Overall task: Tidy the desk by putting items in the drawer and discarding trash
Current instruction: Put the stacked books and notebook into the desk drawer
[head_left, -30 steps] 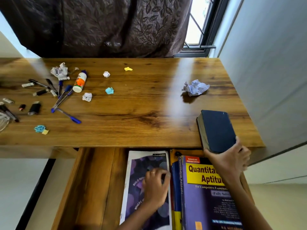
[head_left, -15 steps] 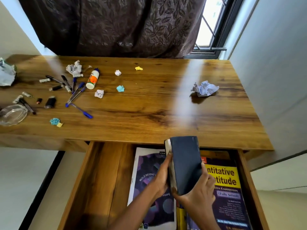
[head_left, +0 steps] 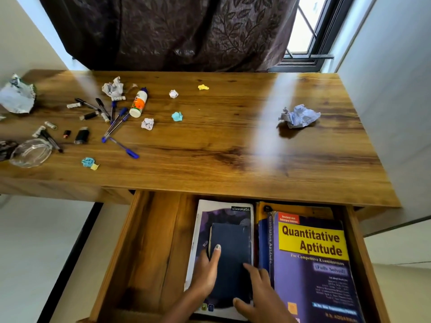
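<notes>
The open wooden drawer (head_left: pixel 151 241) below the desk holds a purple notebook (head_left: pixel 224 210) and, to its right, a thick "Quantitative Aptitude" book (head_left: pixel 312 243). A dark blue book (head_left: pixel 233 248) lies flat on the notebook. My left hand (head_left: pixel 206 273) rests on the book's left edge with straight fingers. My right hand (head_left: pixel 261 292) touches its lower right corner, forefinger on the cover and thumb at the bottom edge. On the desk lie a crumpled paper (head_left: pixel 299 116), small paper balls (head_left: pixel 147 124), several pens (head_left: pixel 116 122) and a glue bottle (head_left: pixel 138 102).
A glass dish (head_left: pixel 30 153), a crumpled wrapper (head_left: pixel 17 95) and small dark items (head_left: pixel 81 135) sit at the desk's left end. A dark curtain (head_left: pixel 168 31) hangs behind the desk and a wall (head_left: pixel 391 89) stands on the right. The drawer's left half is bare wood.
The dark blue book went from the desk's front right corner, through both hands above the drawer, to lying flat on the notebook. My hands lowered with it.
</notes>
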`<move>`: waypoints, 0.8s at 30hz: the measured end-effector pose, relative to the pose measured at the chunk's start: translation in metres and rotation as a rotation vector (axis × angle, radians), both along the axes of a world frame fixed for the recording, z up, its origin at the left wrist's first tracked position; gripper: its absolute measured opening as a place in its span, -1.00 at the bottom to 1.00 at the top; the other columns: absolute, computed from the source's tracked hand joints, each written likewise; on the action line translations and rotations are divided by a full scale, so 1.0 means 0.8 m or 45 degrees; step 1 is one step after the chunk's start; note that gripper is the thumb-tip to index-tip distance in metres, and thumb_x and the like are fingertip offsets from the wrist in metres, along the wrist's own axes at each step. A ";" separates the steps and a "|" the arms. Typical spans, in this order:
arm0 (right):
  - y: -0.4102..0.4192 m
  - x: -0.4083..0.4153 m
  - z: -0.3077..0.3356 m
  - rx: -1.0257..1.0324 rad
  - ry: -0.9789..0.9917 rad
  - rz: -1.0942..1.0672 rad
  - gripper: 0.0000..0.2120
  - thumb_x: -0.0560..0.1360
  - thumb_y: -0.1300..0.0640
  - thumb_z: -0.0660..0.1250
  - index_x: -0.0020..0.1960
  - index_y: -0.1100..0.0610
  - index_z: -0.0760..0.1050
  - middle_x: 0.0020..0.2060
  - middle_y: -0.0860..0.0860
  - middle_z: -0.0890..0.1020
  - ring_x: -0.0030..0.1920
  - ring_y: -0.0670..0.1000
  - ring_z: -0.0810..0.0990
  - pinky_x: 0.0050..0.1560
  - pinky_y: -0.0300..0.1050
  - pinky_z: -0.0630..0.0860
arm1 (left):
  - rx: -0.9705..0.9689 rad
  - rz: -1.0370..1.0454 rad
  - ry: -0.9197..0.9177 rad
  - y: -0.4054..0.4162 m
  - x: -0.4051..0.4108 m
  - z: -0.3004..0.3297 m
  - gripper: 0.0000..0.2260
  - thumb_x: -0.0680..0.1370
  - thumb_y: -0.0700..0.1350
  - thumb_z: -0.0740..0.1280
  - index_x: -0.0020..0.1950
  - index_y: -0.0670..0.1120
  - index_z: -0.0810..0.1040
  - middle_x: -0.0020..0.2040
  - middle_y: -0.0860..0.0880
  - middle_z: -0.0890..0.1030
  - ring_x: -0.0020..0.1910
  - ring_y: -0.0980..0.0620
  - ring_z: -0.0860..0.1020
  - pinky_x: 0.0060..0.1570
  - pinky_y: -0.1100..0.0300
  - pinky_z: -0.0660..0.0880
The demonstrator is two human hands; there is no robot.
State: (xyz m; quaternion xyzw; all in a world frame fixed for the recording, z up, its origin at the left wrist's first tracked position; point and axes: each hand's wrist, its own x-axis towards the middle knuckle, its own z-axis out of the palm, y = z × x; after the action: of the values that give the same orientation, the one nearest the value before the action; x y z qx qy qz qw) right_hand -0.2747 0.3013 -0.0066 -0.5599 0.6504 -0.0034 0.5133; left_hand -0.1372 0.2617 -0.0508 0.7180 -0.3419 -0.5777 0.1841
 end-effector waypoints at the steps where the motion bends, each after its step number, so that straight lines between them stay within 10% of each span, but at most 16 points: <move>1: -0.001 0.000 -0.001 -0.015 0.035 0.044 -0.28 0.47 -0.10 0.31 0.47 -0.03 -0.02 0.40 0.02 0.13 0.36 -0.02 0.30 0.32 -0.21 0.33 | -0.070 -0.020 -0.106 0.005 -0.002 -0.004 -0.50 0.61 0.13 0.08 0.48 -0.08 0.20 0.45 -0.07 0.32 0.41 -0.04 0.30 0.34 0.11 0.25; 5: -0.004 -0.010 -0.002 -0.121 0.094 0.087 -0.44 0.49 -0.10 0.28 0.41 -0.04 0.16 0.35 -0.02 0.20 0.31 -0.05 0.33 0.31 -0.22 0.38 | -0.187 -0.235 -0.560 0.017 -0.006 -0.010 -0.54 0.61 0.16 0.03 0.45 -0.02 0.22 0.44 -0.05 0.24 0.39 0.00 0.22 0.30 0.13 0.24; 9: -0.007 -0.022 -0.002 -0.226 0.135 0.126 -0.59 0.51 -0.10 0.25 0.32 -0.07 0.30 0.29 -0.06 0.27 0.27 -0.09 0.35 0.26 -0.26 0.40 | -0.236 -0.659 -0.870 0.025 -0.001 -0.016 0.01 0.20 0.47 -0.56 0.54 0.06 -0.05 0.55 0.08 0.00 0.51 0.05 0.01 0.43 0.04 0.07; 13: -0.007 -0.024 -0.002 -0.258 0.164 0.186 -0.63 0.51 -0.11 0.25 0.29 -0.07 0.34 0.28 -0.08 0.28 0.26 -0.10 0.34 0.24 -0.29 0.39 | -0.209 -0.754 -0.850 0.024 0.000 -0.017 -0.18 0.38 0.42 -0.41 0.54 0.01 -0.22 0.57 0.06 -0.14 0.54 0.03 -0.15 0.46 0.04 -0.11; 18: -0.013 -0.023 0.001 -0.261 0.250 0.294 -0.63 0.51 -0.14 0.23 0.28 -0.09 0.33 0.27 -0.07 0.29 0.26 -0.09 0.35 0.23 -0.27 0.39 | -0.170 -0.773 -0.755 0.024 0.002 -0.015 0.19 -0.04 0.49 -0.65 0.52 -0.03 -0.33 0.55 0.02 -0.25 0.53 0.00 -0.24 0.46 0.04 -0.20; 24: -0.036 -0.019 0.012 -0.280 0.385 0.486 -0.66 0.52 -0.17 0.19 0.25 -0.08 0.35 0.23 -0.07 0.42 0.19 -0.06 0.44 0.19 -0.16 0.43 | -0.219 -0.861 -0.627 0.029 0.018 -0.005 0.01 0.17 0.48 -0.41 0.52 -0.02 -0.31 0.55 0.04 -0.26 0.52 0.05 -0.27 0.40 0.11 -0.29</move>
State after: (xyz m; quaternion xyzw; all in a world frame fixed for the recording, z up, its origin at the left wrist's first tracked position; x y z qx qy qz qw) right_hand -0.2899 0.2726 0.0027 -0.7189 0.5981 0.1066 0.3378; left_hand -0.1229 0.2853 -0.0551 0.6640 -0.6387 -0.3864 -0.0435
